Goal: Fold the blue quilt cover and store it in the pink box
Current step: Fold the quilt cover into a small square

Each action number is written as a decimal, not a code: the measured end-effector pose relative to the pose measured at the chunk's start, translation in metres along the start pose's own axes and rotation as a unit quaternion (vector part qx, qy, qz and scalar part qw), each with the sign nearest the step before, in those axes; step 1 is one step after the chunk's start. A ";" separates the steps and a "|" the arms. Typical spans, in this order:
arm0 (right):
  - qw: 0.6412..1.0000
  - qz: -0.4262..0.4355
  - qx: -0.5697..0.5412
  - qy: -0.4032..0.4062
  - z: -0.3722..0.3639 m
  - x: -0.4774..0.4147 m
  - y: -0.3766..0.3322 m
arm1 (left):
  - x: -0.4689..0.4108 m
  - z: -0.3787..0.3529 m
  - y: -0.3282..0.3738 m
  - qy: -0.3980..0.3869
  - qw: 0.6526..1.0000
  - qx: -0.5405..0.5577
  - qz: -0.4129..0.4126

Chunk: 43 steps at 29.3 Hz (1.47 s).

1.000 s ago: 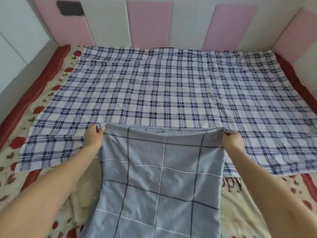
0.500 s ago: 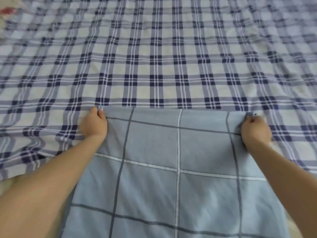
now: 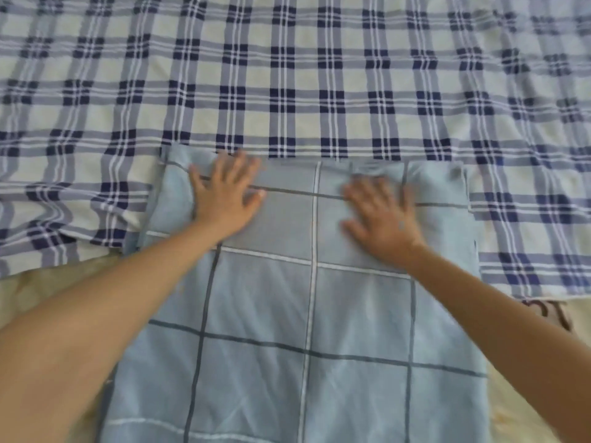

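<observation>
Closest in, the blue quilt cover (image 3: 287, 314) lies flat beneath both forearms: soft pale-blue cloth in a long rectangle, crossed by dark and white grid lines. Cream bedding (image 3: 48, 292) peeks out on either side of the arms. Up at the cover's far edge, the left hand (image 3: 224, 193) and right hand (image 3: 383, 219) press down palm-flat, fingers spread, pinching nothing; the right one is blurred. Beyond the fingertips a navy-and-white plaid sheet (image 3: 287, 75) stretches away, rumpled out past the left hand.
</observation>
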State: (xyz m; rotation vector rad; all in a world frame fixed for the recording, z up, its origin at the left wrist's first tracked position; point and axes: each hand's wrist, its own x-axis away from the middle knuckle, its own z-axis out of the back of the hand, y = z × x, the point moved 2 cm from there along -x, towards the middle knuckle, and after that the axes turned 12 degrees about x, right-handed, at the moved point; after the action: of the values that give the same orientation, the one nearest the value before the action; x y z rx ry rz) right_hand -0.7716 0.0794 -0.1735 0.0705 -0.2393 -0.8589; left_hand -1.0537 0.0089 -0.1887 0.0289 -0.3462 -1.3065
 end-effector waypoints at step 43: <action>0.967 0.148 -0.102 -0.181 0.006 0.364 -0.330 | 0.499 -0.078 -0.062 0.109 0.873 0.307 0.362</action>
State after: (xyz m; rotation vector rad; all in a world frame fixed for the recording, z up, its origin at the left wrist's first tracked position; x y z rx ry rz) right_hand -0.7892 -0.4110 -0.1538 -0.3103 -0.4887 -0.5885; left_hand -0.9825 -0.4942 -0.1590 0.5334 -0.5047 -0.4014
